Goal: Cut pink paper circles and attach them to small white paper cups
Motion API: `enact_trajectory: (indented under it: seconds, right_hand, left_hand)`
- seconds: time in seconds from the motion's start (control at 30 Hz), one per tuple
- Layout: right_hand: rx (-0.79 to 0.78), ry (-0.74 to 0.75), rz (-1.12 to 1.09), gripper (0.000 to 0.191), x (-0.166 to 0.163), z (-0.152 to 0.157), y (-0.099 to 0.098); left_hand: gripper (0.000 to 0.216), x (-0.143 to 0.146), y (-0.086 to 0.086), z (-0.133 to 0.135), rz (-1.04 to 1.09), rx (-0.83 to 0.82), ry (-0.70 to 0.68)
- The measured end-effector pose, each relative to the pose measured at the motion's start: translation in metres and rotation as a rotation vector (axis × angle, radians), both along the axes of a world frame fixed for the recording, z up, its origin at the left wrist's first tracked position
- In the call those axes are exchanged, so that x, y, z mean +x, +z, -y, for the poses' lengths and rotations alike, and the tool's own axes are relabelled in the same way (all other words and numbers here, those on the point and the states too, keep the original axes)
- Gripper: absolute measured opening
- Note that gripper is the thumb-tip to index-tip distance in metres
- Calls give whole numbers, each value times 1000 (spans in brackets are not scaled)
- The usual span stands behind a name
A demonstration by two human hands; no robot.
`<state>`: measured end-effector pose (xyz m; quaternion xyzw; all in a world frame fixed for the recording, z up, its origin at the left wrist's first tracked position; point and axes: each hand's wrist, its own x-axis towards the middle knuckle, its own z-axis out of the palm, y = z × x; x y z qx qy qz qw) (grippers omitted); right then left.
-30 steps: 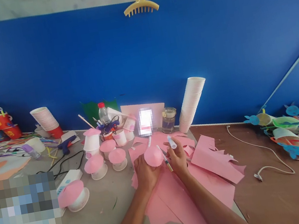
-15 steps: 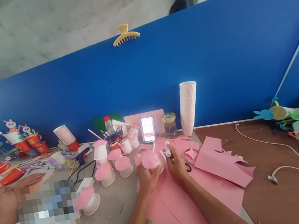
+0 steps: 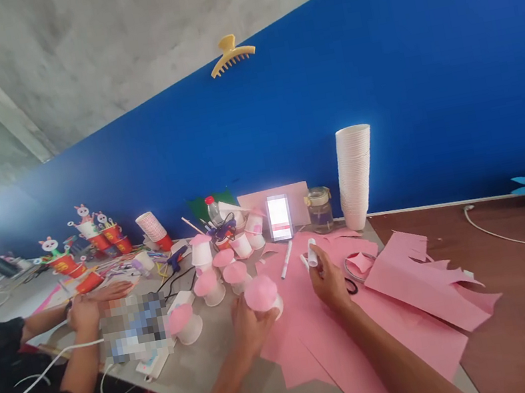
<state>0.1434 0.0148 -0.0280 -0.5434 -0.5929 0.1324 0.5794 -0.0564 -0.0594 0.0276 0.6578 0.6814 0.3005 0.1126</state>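
My left hand grips a white paper cup topped with a pink paper disc, just above the table. In my right hand is a short white tube that looks like a glue stick, held upright between thumb and fingers. A smaller white piece shows beside it, and I cannot tell what it is. Both hands are over pink paper sheets. A slim white pen lies on the paper between them. Several pink-topped cups stand left of my left hand.
A tall stack of white cups, a glass jar and a lit phone stand against the blue partition. A roll of tape lies right of my hand. At left are a power strip and a co-worker's arms.
The view has swung left, so most things appear further right. My left hand has moved the pink-topped cup left and nearer, away from my right hand, which still holds the glue stick.
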Motion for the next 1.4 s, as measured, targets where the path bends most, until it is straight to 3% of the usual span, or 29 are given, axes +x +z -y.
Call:
enact_trajectory:
  seconds: [0.23,0.3,0.4,0.5,0.6,0.77,1.0,1.2,1.4]
  right_hand:
    - [-28,-22,14,45,0,0,-2]
    - [-28,-22,10,46,0,0,-2]
    - [-33,-29,13,46,0,0,-2]
    - [-36,-33,14,46,0,-1,-2]
    - [-28,-25,6,46,0,0,-1]
    - [-50,-20,14,46,0,0,1]
    - [-75,-1,9,47,0,-2,-2]
    - [-74,-29,27,48,0,-2,-2]
    - [-54,-38,25,48,0,-2,-2]
  left_hand:
    - [45,-54,-10,17,-7,-57,193]
    - [44,-61,-1,13,-2,-55,224]
    - [47,-65,22,-2,1,76,258]
    - [48,-66,45,-29,-19,119,253]
    - [46,-64,55,-58,-16,140,257]
    - [49,-63,46,-83,-9,115,255]
    - [50,-63,25,-81,-70,76,230]
    - [49,-62,24,-83,-69,89,204]
    - [53,-61,25,-51,-27,167,205]
